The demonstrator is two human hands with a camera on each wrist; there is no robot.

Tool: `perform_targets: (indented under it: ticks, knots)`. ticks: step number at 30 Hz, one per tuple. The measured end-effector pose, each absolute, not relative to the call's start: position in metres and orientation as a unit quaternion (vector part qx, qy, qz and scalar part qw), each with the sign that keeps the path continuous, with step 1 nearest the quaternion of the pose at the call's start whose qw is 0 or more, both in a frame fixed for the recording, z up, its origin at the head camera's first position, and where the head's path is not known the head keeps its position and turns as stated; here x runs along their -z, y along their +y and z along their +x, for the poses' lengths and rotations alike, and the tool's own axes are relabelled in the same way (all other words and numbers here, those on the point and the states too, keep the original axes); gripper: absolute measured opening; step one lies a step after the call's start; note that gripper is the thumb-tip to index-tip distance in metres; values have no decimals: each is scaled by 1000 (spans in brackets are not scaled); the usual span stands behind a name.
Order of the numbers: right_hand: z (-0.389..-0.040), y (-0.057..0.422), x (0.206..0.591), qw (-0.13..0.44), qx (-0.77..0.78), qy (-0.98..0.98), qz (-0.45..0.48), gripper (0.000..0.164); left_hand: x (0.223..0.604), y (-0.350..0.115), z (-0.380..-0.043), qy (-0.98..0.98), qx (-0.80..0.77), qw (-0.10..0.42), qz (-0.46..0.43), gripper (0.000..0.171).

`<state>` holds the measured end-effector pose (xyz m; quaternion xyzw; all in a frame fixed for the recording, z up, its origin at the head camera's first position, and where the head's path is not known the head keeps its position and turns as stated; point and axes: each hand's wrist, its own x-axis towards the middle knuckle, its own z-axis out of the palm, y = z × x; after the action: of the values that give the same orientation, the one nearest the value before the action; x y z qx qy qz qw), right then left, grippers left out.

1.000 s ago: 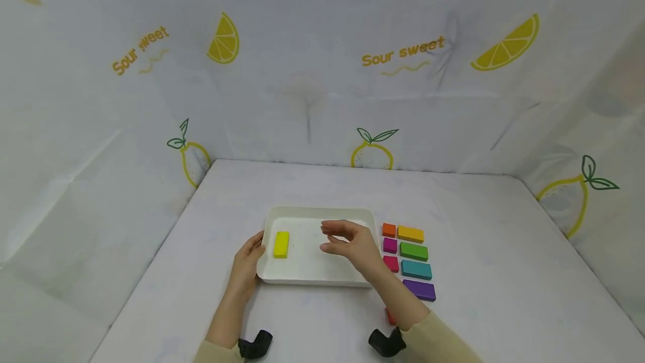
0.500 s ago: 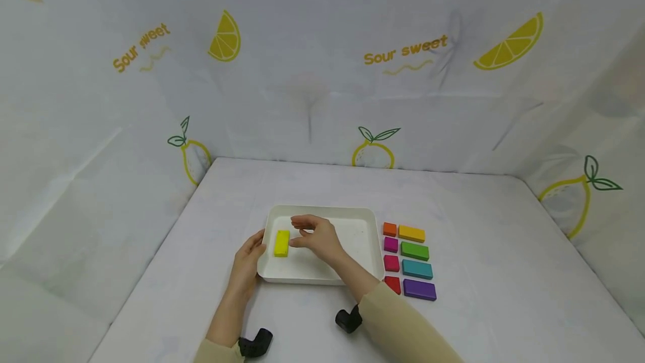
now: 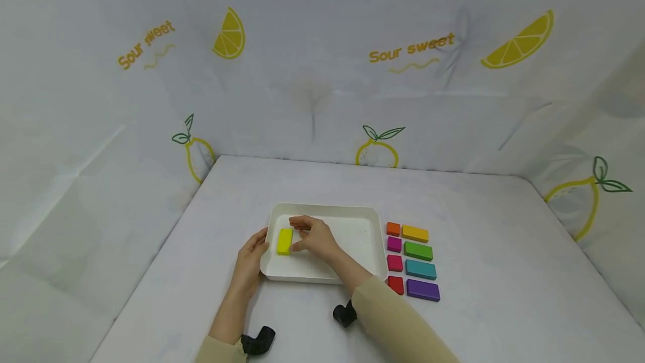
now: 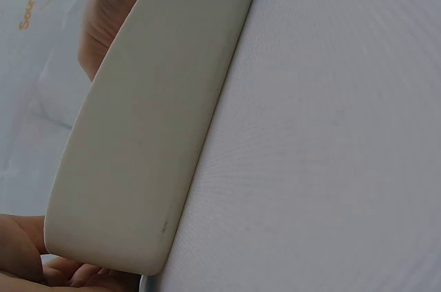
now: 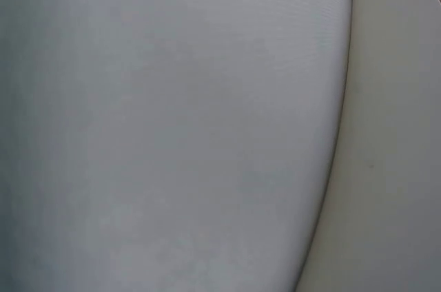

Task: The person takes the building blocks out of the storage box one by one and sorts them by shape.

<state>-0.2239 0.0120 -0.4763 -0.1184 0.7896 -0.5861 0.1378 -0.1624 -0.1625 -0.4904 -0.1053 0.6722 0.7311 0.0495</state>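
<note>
A shallow white tray [image 3: 347,242] lies on the table, its outer side wall [image 4: 145,133] filling much of the left wrist view. My left hand [image 3: 249,262] grips the tray's left end, with the thumb at the rim and the other fingers around the outside. Inside the tray, near that end, lies a yellow rectangular block [image 3: 284,241]. My right hand [image 3: 317,238] hovers over the tray just right of the block, fingers bent and spread from the thumb. Its thumb tip is right at the block's right side. In the right wrist view, mostly tablecloth and the tray wall [image 5: 386,133] show.
Right of the tray stand two columns of coloured blocks. Smaller ones, such as a red block [image 3: 395,285], are nearest the tray. Longer ones, including a purple block [image 3: 423,290] and a teal block [image 3: 420,269], stand beyond. A lemon-printed white cloth [image 3: 312,71] hangs behind.
My right hand has moved left across the tray to beside the yellow block, uncovering the red block at the right. The left hand keeps its hold on the tray.
</note>
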Motion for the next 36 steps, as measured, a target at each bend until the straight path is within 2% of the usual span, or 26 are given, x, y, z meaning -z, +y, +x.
perform_targets:
  ticks: [18,28,32,36]
  knots:
    - [-225,2,485,138,535,816,-170,72,493,-162,-165,668,-736,47,-97,48]
    - [-222,1,484,124,529,824,-160,74,491,-162,-163,671,-734,52,-91,49]
    - [-223,3,485,100,538,826,-134,75,491,-162,-162,667,-738,49,-91,48]
    - [-224,5,484,52,546,828,-116,72,491,-162,-163,665,-740,44,-93,48]
